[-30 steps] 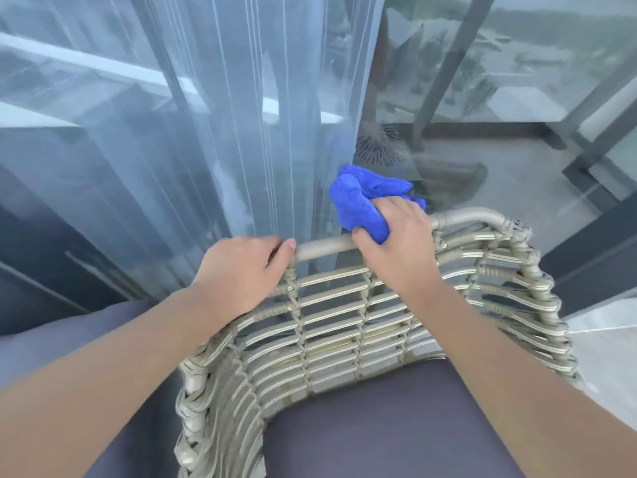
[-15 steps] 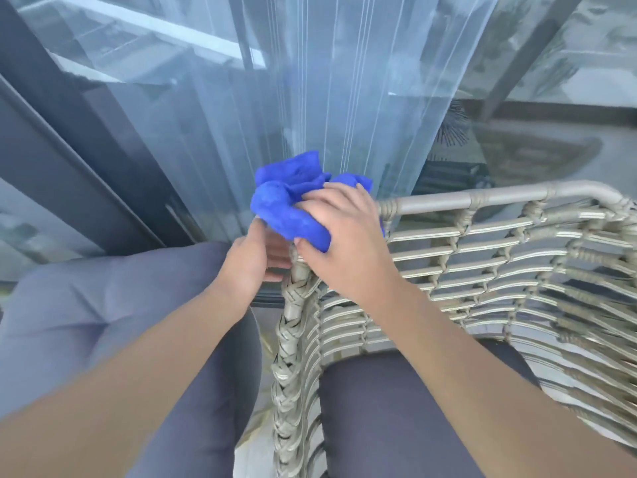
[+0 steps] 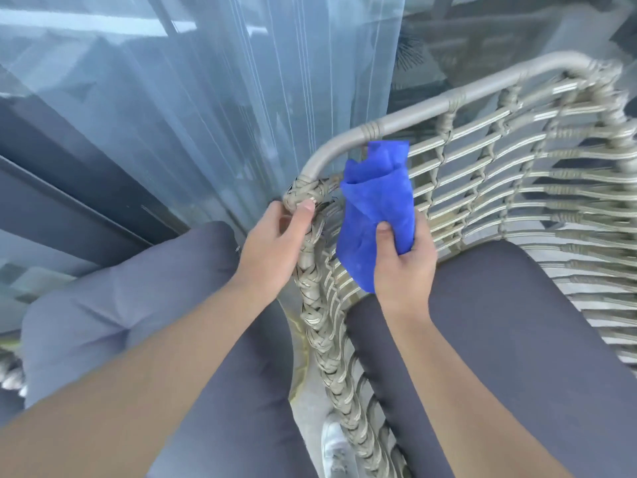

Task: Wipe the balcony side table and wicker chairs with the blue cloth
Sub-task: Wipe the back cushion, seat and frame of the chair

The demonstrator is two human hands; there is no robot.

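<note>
A grey wicker chair (image 3: pixel 489 174) with a dark seat cushion (image 3: pixel 510 339) fills the right half of the view. My left hand (image 3: pixel 272 250) grips the woven rim at the chair's left corner, thumb on top of the braid. My right hand (image 3: pixel 403 267) holds the bunched blue cloth (image 3: pixel 375 208) against the inside of the woven back, just right of that corner. The cloth stands up above my fingers and reaches almost to the metal top rail (image 3: pixel 431 108).
A second cushioned seat (image 3: pixel 138 305) lies close on the left, with a narrow gap of floor between the two chairs. A sheer curtain (image 3: pixel 224 98) hangs over glass right behind the chair back. A dark door frame (image 3: pixel 69 194) runs along the left.
My right hand has brought the cloth down from the top rail's corner onto the inner weave of the back. My left hand stays gripping the corner braid. The view has tilted down and to the right.
</note>
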